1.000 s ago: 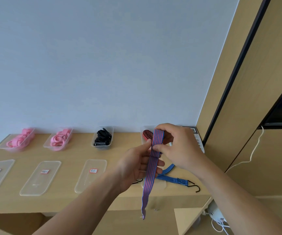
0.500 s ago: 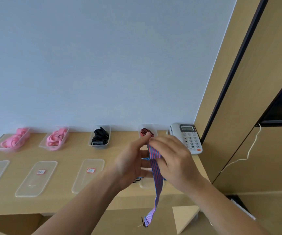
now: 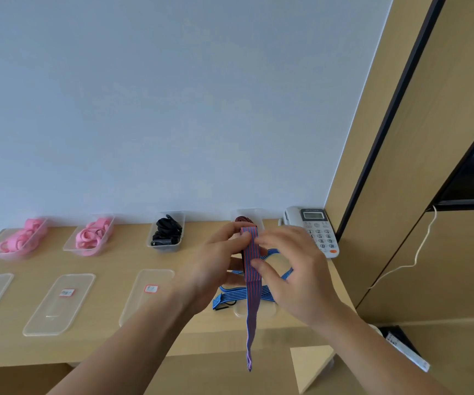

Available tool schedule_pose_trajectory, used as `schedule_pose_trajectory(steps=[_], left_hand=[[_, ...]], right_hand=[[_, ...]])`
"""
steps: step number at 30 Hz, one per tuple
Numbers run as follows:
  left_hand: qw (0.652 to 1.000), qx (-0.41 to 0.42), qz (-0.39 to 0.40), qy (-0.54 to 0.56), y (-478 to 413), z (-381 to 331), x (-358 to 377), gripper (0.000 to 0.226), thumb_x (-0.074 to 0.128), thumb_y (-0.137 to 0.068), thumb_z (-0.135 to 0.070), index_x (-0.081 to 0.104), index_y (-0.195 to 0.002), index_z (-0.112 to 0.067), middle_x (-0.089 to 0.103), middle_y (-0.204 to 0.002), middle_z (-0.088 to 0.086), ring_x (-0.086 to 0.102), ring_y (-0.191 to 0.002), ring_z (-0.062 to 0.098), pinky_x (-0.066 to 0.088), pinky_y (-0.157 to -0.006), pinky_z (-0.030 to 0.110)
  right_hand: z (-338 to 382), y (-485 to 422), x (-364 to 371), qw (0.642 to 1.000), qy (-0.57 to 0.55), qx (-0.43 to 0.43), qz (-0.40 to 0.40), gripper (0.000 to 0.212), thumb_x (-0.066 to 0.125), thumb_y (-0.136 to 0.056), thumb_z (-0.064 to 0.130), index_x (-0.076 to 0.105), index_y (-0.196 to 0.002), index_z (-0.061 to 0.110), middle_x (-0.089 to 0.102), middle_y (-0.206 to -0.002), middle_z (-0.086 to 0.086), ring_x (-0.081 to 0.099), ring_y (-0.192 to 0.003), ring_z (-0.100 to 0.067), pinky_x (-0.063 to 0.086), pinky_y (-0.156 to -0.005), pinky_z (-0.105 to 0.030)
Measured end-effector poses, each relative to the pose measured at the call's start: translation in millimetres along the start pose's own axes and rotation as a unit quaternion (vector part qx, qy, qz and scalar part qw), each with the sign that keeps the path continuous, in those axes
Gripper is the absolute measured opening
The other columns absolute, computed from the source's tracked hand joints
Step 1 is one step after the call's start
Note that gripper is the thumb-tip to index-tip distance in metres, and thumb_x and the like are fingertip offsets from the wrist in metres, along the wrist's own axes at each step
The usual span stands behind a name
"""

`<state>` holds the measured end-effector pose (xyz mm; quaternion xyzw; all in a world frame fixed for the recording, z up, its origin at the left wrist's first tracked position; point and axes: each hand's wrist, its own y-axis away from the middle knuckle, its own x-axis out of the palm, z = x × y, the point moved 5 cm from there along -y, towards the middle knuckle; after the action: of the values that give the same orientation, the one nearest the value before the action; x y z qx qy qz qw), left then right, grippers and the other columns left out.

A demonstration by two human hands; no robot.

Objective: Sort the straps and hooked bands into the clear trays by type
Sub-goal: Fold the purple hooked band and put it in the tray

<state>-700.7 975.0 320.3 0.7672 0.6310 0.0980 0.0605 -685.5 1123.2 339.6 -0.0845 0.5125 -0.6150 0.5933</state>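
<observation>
left hand (image 3: pixel 215 263) pinches top of folded red-blue striped elastic strap (image 3: pixel 251 309); right hand (image 3: pixel 295 275) fingers spread, thumb touching strap. Tail hangs to 6 o'clock over blue striped hooked band (image 3: pixel 230 297) on wooden tabletop (image 3: pixel 116 346).

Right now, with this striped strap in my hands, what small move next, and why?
Probably fold up the hanging tail of the striped strap: the left hand pinches its folded top, the right hand touches it, and a long end dangles loose.
</observation>
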Motion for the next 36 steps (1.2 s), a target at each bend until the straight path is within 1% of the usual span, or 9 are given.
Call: schedule_pose_trajectory(steps=[2, 5, 9, 12, 15, 19, 26, 31, 36], left_hand=[[0.999, 0.025, -0.008, -0.031, 2, -4, 1, 0.024, 0.051, -0.107, -0.026, 0.062, -0.128, -0.021, 0.078, -0.103, 0.007, 0.072, -0.082, 0.021, 0.06, -0.084, 0.046], [0.997, 0.046, 0.0, -0.059, 4, -6, 3, 0.03, 0.056, -0.105, -0.023, 0.056, -0.134, -0.018, 0.078, -0.107, 0.007, 0.075, -0.089, 0.022, 0.06, -0.083, 0.042], [0.999, 0.032, 0.01, -0.021, 1, -1, 2, 0.048, 0.065, -0.096, -0.047, 0.06, -0.133, -0.017, 0.076, -0.113, 0.013, 0.07, -0.103, 0.039, 0.056, -0.095, 0.048], [0.999, -0.005, 0.042, 0.02, -3, 7, 4, 0.061, 0.055, -0.094, -0.065, 0.07, -0.123, -0.013, 0.071, -0.101, 0.015, 0.066, -0.091, 0.028, 0.053, -0.089, 0.044], [0.997, -0.04, 0.044, 0.047, -2, 14, 8, 0.061, 0.046, -0.091, -0.063, 0.073, -0.11, -0.012, 0.074, -0.099, 0.014, 0.066, -0.085, 0.029, 0.054, -0.09, 0.048], [0.995, -0.067, 0.042, 0.068, 2, 19, 15, 0.058, 0.038, -0.103, -0.056, 0.069, -0.12, -0.009, 0.075, -0.105, 0.018, 0.069, -0.093, 0.033, 0.052, -0.101, 0.054], [0.992, -0.114, 0.035, 0.044, 5, 18, 15, 0.067, 0.037, -0.101, -0.064, 0.07, -0.117, -0.008, 0.078, -0.108, 0.016, 0.074, -0.097, 0.032, 0.054, -0.095, 0.044], [0.99, -0.091, 0.025, 0.102, 3, 7, 14, 0.06, 0.041, -0.103, -0.054, 0.071, -0.118, -0.004, 0.077, -0.1, 0.014, 0.074, -0.085, 0.029, 0.058, -0.075, 0.036], [0.99, -0.07, 0.011, 0.124, 0, 1, 9, 0.051, 0.045, -0.105, -0.046, 0.07, -0.122, -0.005, 0.075, -0.097, 0.011, 0.069, -0.086, 0.027, 0.057, -0.081, 0.041]], right_hand=[[-12, -5, 4, 0.992, -0.04, 0.103, 0.067, 0.058, 0.082, -0.075, 0.014, 0.061, -0.129, 0.018, 0.06, -0.121, 0.01, 0.05, -0.115, 0.004, 0.042, -0.097, -0.02], [-25, -11, 13, 0.953, -0.109, 0.208, 0.19, 0.065, 0.081, -0.074, 0.021, 0.055, -0.133, 0.03, 0.062, -0.123, 0.015, 0.053, -0.118, 0.002, 0.049, -0.098, -0.036], [-27, -22, 6, 0.952, -0.142, 0.219, 0.158, 0.053, 0.082, -0.069, 0.018, 0.059, -0.113, 0.035, 0.068, -0.108, 0.019, 0.062, -0.11, -0.008, 0.051, -0.095, -0.041], [-25, -26, 3, 0.953, -0.164, 0.22, 0.125, 0.052, 0.083, -0.069, 0.007, 0.058, -0.107, 0.034, 0.07, -0.103, 0.014, 0.065, -0.104, -0.01, 0.051, -0.096, -0.043], [-27, -30, -1, 0.955, -0.162, 0.23, 0.095, 0.052, 0.082, -0.07, 0.007, 0.058, -0.105, 0.036, 0.071, -0.097, 0.008, 0.069, -0.092, -0.011, 0.055, -0.089, -0.045], [-25, -34, -6, 0.956, -0.164, 0.232, 0.073, 0.053, 0.081, -0.073, -0.002, 0.059, -0.106, 0.032, 0.072, -0.093, 0.007, 0.07, -0.081, -0.012, 0.059, -0.079, -0.039], [-12, -34, -7, 0.988, -0.075, 0.128, 0.031, 0.05, 0.081, -0.071, -0.003, 0.06, -0.106, 0.025, 0.068, -0.092, 0.014, 0.066, -0.086, -0.012, 0.055, -0.081, -0.034], [2, -24, -7, 1.0, -0.002, -0.017, -0.002, 0.038, 0.078, -0.074, -0.009, 0.065, -0.104, 0.013, 0.064, -0.094, 0.007, 0.06, -0.085, -0.011, 0.048, -0.078, -0.023], [11, -13, -3, 0.994, 0.015, -0.111, -0.009, 0.032, 0.074, -0.076, -0.013, 0.07, -0.102, 0.005, 0.069, -0.103, -0.004, 0.066, -0.099, -0.024, 0.053, -0.085, -0.035]])
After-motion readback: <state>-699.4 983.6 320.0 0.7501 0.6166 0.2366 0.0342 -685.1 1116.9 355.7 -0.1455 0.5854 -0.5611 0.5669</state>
